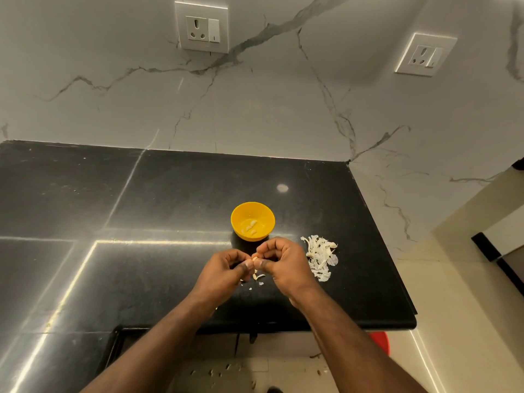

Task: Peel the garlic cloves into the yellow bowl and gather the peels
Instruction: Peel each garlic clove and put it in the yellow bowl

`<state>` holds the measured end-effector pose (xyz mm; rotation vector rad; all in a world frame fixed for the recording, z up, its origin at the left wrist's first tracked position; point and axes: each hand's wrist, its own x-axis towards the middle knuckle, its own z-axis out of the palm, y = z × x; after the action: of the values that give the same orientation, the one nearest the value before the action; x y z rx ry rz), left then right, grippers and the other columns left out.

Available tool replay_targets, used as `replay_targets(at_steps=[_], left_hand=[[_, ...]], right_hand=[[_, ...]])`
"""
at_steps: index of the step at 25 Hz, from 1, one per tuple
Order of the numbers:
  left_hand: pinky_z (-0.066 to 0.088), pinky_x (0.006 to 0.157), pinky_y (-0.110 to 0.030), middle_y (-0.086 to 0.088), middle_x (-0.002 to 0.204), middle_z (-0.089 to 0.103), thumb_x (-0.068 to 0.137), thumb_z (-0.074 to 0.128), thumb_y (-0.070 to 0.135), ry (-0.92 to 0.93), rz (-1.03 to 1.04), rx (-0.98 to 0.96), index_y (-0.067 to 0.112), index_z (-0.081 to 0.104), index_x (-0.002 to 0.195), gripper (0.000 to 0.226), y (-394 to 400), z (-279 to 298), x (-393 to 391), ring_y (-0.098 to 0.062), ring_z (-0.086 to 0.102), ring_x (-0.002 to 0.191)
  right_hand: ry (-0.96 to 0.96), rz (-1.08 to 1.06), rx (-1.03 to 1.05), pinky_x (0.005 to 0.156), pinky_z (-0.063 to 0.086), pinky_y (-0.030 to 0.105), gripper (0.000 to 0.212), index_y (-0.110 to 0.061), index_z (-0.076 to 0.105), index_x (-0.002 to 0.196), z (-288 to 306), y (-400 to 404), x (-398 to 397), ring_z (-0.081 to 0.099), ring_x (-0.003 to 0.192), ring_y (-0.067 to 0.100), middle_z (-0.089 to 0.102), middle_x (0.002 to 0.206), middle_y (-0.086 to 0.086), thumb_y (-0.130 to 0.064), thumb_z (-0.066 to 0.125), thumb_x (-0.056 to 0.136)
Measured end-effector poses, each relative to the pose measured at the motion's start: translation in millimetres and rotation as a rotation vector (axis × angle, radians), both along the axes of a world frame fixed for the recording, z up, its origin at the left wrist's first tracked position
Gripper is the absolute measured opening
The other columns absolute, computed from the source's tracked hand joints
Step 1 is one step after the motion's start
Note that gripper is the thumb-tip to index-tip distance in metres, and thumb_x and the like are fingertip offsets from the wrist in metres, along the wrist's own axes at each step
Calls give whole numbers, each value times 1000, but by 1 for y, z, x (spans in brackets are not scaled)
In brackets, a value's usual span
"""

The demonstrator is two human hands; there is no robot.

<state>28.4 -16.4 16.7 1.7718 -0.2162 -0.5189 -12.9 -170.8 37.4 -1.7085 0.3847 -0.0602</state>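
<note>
My left hand (pixel 224 269) and right hand (pixel 283 260) meet above the tabletop (pixel 170 194), fingers curled, each grip pinched on one small garlic clove (pixel 255 258) held between the fingertips. Directly beneath the hands, a few peel scraps (pixel 259 277) lie on the dark surface. Just beyond my hands stands the yellow bowl (pixel 252 221), upright, with several pale peeled cloves (pixel 251 226) inside. To the right of my right hand, near but apart from the bowl, lies a loose pile of white peels (pixel 320 258). Behind the tabletop rises a marble wall (pixel 283 109) carrying two sockets (pixel 202 26).
</note>
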Motion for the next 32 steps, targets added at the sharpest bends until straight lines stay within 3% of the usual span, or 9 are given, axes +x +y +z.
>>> replay_targets(at_steps=[5,10,15,19,23,26,30,32], left_hand=[[47,62,-24,-6,78,72,96,65,17,104,7,-66,9,70,92,10,7,1,-2,-13,63,71],[43,61,-25,-8,82,73,97,64,16,240,92,-139,9,74,95,13,14,-1,-2,-15,62,74],[44,59,-18,-4,77,74,95,67,16,109,108,-23,14,78,89,13,23,-1,-1,-7,61,68],[45,58,-17,2,72,71,96,64,17,89,135,16,16,76,89,14,30,-6,3,-5,62,66],[49,64,-24,5,72,73,93,70,25,1,132,197,22,75,88,8,38,-13,14,-3,65,64],[48,65,-22,11,74,74,92,72,27,-43,76,302,28,75,90,4,42,-15,19,1,66,66],[49,69,-23,12,85,72,89,75,27,-108,-42,419,30,71,93,6,50,-10,24,-2,65,80],[46,66,-20,11,86,70,87,77,27,-134,-129,470,28,70,92,9,55,-7,26,-3,63,81]], right_hand=[[1,44,0,81,62,40,24,-16,71,92,-2,0,-1,73,86,24,75,85,5,-4,84,75],[41,91,70,78,61,32,27,-16,71,99,-5,3,6,72,81,14,76,85,3,-2,82,78],[109,72,106,61,54,24,25,-11,69,95,-10,12,11,69,74,16,75,92,17,3,81,77],[171,67,104,62,57,27,26,-8,69,94,-16,16,16,70,76,18,74,92,17,11,75,78],[167,50,-103,76,63,43,24,-13,71,87,-29,13,19,69,75,17,73,83,9,7,77,76],[149,69,-291,78,61,34,17,-20,75,87,-34,14,20,70,78,10,74,82,-3,-6,81,78],[127,130,-454,78,53,18,20,-24,77,104,-31,13,18,67,85,1,75,95,-11,-16,76,86],[144,169,-562,78,53,20,20,-21,77,106,-29,12,15,65,84,4,74,96,-7,-18,75,86]])
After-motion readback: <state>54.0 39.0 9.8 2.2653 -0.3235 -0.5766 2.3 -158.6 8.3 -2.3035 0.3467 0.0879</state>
